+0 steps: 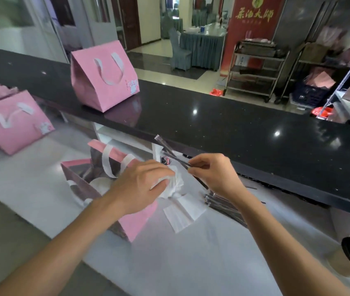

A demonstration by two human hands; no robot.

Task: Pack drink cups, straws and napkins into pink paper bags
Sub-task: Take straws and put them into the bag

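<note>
Two hands above an open pink bag [135, 223] on the white worktop [169, 263], left hand [140, 186] clutching a crumpled napkin [173, 186], right hand [212, 174] pinching wrapped straws [169, 151], straw pile [225, 205] right, closed bag [103, 80] far on the black counter [234, 120]

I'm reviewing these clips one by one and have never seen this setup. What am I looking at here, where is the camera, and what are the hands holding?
There is no robot: a person works with bare hands, filmed by one wide-angle camera on their head, looking forward and down. The left hand grips a crumpled white napkin. The right hand pinches a wrapped straw. Below them an open pink bag stands on the white counter, with something white and round inside. More straws and flat napkins lie beside it. A closed bag stands on the black ledge; flat bags lie far left.
</note>
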